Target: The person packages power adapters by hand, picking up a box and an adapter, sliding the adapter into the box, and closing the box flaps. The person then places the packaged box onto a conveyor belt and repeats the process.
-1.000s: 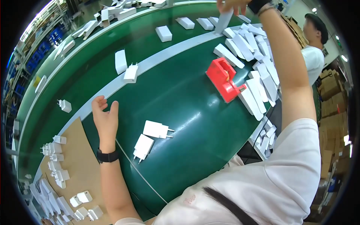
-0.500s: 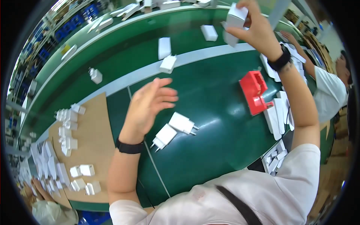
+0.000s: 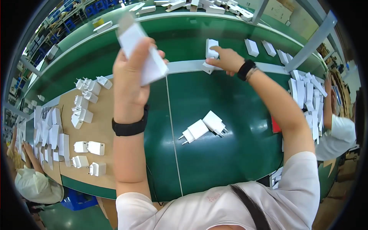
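Gripping white box [image 3: 151,67], upper left: left hand [image 3: 132,78] upright; right hand [image 3: 229,61] outstretched, upper centre, fingers [image 3: 220,50] parted at charger [image 3: 208,68], pinch unclear.

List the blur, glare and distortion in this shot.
Head view: the raised end of the white carton in the left hand is smeared, likely by motion; head view: soft glare lies on the green tabletop; head view: the grey rail looks bowed, and the corners go black.
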Demonstrator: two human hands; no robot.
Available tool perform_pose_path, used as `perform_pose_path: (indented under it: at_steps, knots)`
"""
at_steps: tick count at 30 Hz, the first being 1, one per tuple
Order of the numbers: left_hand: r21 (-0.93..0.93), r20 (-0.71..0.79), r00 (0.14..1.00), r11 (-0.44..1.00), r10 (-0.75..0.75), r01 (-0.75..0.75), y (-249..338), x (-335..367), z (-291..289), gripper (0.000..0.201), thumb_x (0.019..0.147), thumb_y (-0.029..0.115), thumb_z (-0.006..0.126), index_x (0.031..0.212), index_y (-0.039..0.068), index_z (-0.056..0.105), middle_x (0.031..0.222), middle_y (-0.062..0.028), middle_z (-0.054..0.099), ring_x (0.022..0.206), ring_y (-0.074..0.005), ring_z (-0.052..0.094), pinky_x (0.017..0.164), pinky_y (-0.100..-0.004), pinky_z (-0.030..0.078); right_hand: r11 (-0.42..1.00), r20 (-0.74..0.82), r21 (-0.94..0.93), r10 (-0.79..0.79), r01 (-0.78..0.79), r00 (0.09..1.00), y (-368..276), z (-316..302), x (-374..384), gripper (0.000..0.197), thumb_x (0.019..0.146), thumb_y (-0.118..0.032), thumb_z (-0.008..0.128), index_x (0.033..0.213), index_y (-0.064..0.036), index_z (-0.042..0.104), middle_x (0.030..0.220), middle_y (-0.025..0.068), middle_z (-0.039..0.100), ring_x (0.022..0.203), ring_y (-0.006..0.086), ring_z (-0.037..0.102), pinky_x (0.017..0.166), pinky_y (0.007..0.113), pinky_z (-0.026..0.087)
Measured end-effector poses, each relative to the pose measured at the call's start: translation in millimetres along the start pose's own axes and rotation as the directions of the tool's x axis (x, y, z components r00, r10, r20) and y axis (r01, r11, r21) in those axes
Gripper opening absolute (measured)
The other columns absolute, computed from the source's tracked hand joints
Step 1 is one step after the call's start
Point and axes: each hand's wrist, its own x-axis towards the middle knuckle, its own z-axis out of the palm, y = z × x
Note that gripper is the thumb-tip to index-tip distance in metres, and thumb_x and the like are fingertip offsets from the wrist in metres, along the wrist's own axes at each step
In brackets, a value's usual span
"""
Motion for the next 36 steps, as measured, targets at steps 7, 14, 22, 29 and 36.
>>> perform_pose_path:
  at_steps: [7, 14, 22, 29, 36]
  knots:
    - [0.642, 0.15, 0.98, 0.741, 0.129, -0.196, -38.5, 4.7, -9.7, 0.043, 0.066, 0.017, 0.074, 0.102, -0.001, 0.058, 0.087, -0.0084, 0.064, 0.074, -0.012, 0.061, 0.065, -0.0256, 0.05, 0.934, 0.085, -0.303, -0.173, 0.191, 0.981, 14.0, 50.5, 19.5, 0.044, 0.063, -0.025, 0.076, 0.102, -0.0108, 0.059, 0.105, 0.0241, 0.05, 0.089, 0.0386, 0.056, 0.079, 0.041, 0.048]
    - [0.757, 0.277, 0.953, 0.584, 0.122, -0.294, -66.1, 7.9, -33.9, 0.053, 0.064, 0.022, 0.075, 0.109, 0.003, 0.054, 0.094, -0.0123, 0.064, 0.082, -0.022, 0.063, 0.074, -0.0303, 0.049, 0.703, -0.239, 0.617, -0.26, 0.353, 0.935, -56.6, -50.0, -49.3, 0.035, 0.077, -0.016, 0.061, 0.108, -0.0045, 0.053, 0.082, 0.0055, 0.063, 0.064, 0.0099, 0.056, 0.056, 0.021, 0.044]
    - [0.777, 0.418, 0.908, 0.502, 0.039, -0.379, -71.6, 2.1, -19.1, 0.055, 0.065, 0.022, 0.076, 0.112, 0.003, 0.053, 0.095, -0.0165, 0.064, 0.085, -0.0281, 0.064, 0.075, -0.0327, 0.05, 0.79, -0.216, 0.463, -0.34, 0.403, 0.915, -84.3, -62.7, -56.8, 0.027, 0.08, -0.021, 0.061, 0.099, -0.0016, 0.061, 0.078, 0.0043, 0.063, 0.063, 0.0062, 0.058, 0.05, 0.017, 0.042]
    - [0.761, 0.373, 0.927, 0.56, 0.038, -0.329, -73.2, -6.9, -12.7, 0.056, 0.064, 0.023, 0.076, 0.11, 0.004, 0.052, 0.095, -0.0159, 0.064, 0.086, -0.028, 0.064, 0.075, -0.0336, 0.05, 0.802, -0.081, 0.409, -0.442, 0.434, 0.893, -74.9, -61.6, -47.5, 0.03, 0.081, -0.021, 0.065, 0.105, -0.0027, 0.064, 0.078, 0.003, 0.064, 0.065, 0.0048, 0.057, 0.051, 0.018, 0.042]
    - [0.715, 0.312, 0.95, 0.657, 0.004, -0.237, -68.9, -3.8, -7.8, 0.052, 0.062, 0.023, 0.077, 0.105, 0.002, 0.054, 0.092, -0.0121, 0.064, 0.081, -0.0226, 0.063, 0.073, -0.0309, 0.05, 0.774, -0.353, 0.318, -0.439, 0.548, 0.826, -69.3, -58.3, -40.9, 0.036, 0.083, -0.015, 0.066, 0.117, -0.0053, 0.059, 0.101, 0.0044, 0.062, 0.081, 0.0066, 0.056, 0.07, 0.021, 0.047]
